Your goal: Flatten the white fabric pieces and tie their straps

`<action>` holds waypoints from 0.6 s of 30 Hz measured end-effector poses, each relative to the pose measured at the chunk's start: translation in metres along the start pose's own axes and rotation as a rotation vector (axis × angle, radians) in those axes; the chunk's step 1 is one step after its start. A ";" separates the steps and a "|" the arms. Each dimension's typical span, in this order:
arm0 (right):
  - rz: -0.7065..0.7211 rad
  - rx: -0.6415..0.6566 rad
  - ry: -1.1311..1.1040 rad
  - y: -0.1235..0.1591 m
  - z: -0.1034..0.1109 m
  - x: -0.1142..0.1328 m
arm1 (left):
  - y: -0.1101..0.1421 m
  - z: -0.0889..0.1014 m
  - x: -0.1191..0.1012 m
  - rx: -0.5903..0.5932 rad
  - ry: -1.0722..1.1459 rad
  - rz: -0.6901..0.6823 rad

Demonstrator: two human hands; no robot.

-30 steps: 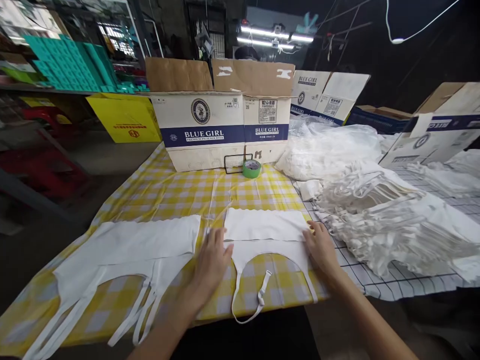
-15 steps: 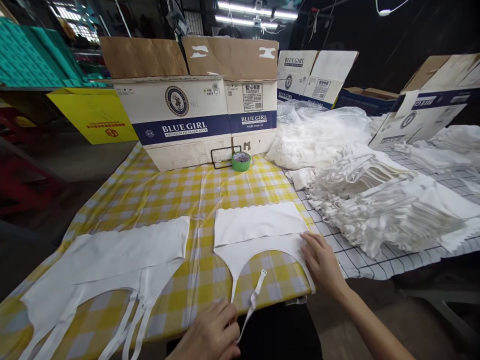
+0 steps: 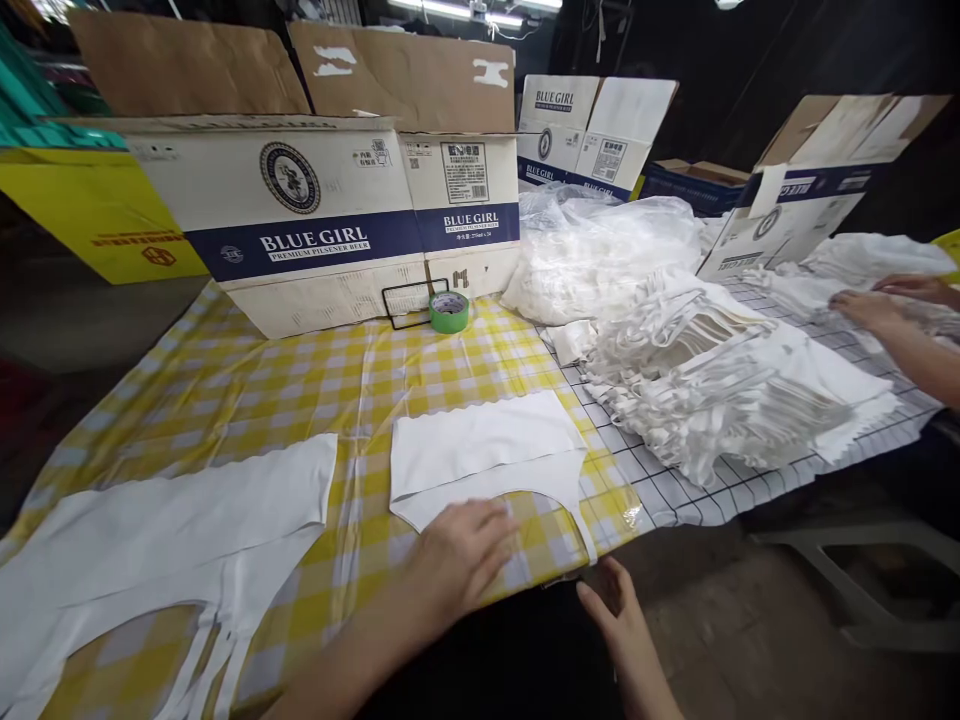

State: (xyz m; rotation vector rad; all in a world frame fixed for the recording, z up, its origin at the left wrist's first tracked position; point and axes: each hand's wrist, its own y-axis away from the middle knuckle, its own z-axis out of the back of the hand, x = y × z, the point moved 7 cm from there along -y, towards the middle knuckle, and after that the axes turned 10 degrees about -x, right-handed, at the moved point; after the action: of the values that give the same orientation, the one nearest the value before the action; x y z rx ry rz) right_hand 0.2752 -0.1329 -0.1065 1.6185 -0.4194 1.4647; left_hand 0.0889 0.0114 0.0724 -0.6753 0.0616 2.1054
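A white garter belt (image 3: 487, 445) lies flat near the front edge of the yellow checked cloth. Across its lower left part rests my left hand (image 3: 469, 555), fingers stretched out and covering that side's strap. My right hand (image 3: 619, 610) is at the table's front edge, just below the end of the belt's right strap (image 3: 585, 530). Its thumb and fingers are apart, and I see nothing between them. To the left, a second white garter belt (image 3: 187, 530) is spread out with its straps hanging toward me.
Behind stand a large beer carton (image 3: 322, 240), a roll of green tape (image 3: 450, 313) and a black wire frame (image 3: 405, 305). On the right are a pile of white garments (image 3: 720, 380) and a filled plastic bag (image 3: 607, 260). Another person's hands (image 3: 870, 305) touch white fabric there.
My left hand has moved up onto the belt and off the loose strap. My right hand has left the belt's right side and dropped to the table edge. The view has turned right.
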 end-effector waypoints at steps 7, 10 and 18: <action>0.094 0.220 0.188 0.017 -0.005 0.017 | -0.065 -0.063 0.024 0.024 -0.109 -0.012; 0.154 0.205 0.365 0.019 0.024 0.018 | -0.061 -0.073 0.021 0.096 -0.025 -0.035; 0.214 0.306 0.670 -0.014 0.107 0.071 | -0.056 -0.065 0.015 0.101 0.113 0.014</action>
State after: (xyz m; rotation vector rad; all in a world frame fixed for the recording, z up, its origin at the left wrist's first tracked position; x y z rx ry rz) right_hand 0.3699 -0.1866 -0.0366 1.2184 0.0213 2.2021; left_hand 0.1550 0.0371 0.0211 -0.7338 0.2346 2.0615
